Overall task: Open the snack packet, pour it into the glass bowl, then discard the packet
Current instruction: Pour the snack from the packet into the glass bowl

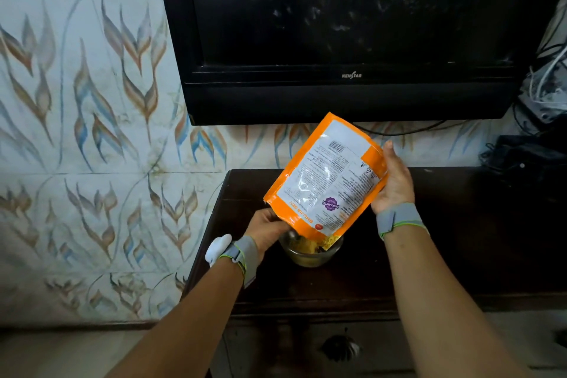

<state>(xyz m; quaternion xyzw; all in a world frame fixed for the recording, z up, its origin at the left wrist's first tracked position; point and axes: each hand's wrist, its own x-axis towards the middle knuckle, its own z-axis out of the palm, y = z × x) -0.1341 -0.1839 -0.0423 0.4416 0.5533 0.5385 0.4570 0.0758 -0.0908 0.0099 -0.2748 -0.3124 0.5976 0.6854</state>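
- I see the snack packet [326, 182] turned upside down and tilted over the glass bowl [310, 250], with its open mouth low at the bowl's rim. I think it is held so because the content must slide down by its own weight.
- The bowl stands on the dark wooden cabinet [445, 239], below the black television [337, 34]. Some yellow snack already lies in it, so I judge the pouring is in progress.
- The left hand [270, 228] is just beside the bowl and grips the lower edge of the packet, near the mouth. Its fingers are closed on that edge; I believe it guides the opening so nothing falls outside.
- The right hand [394, 181] holds the higher side of the packet, the thumb lying along the edge and the other fingers hidden behind. The fingers are curled around the packet, not clenched hard. This hand lifts the bottom end to make the slope.
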